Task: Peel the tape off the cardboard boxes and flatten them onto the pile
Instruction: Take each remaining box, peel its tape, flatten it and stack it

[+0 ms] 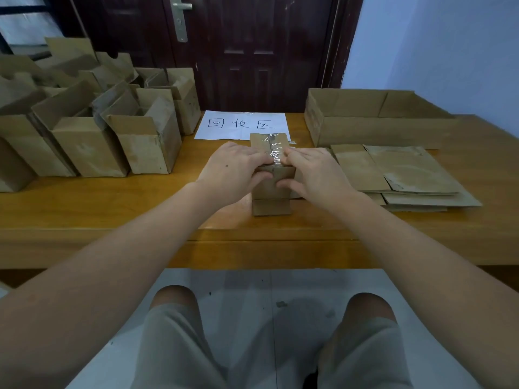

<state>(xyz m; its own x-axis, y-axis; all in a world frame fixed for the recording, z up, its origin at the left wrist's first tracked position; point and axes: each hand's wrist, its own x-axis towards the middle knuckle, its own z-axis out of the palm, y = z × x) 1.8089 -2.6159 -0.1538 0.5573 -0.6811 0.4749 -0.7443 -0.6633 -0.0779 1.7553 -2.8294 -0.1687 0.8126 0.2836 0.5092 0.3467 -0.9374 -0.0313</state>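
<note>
A small brown cardboard box (pixel 271 203) stands upright in the middle of the wooden table (pixel 112 209). A strip of clear shiny tape (pixel 273 148) runs along the seam of its top flaps. My left hand (pixel 233 171) grips the box's top left edge, fingers over the flap and thumb on the front face. My right hand (pixel 311 171) holds the top right side, its fingertips at the tape near the front edge. To the right lies the pile of flattened boxes (pixel 412 175).
Several open, upright cardboard boxes (pixel 118 136) crowd the table's left side. A white paper sign (pixel 241 124) lies behind the box. A large shallow open carton (pixel 373 119) sits at the back right. A dark door stands behind the table.
</note>
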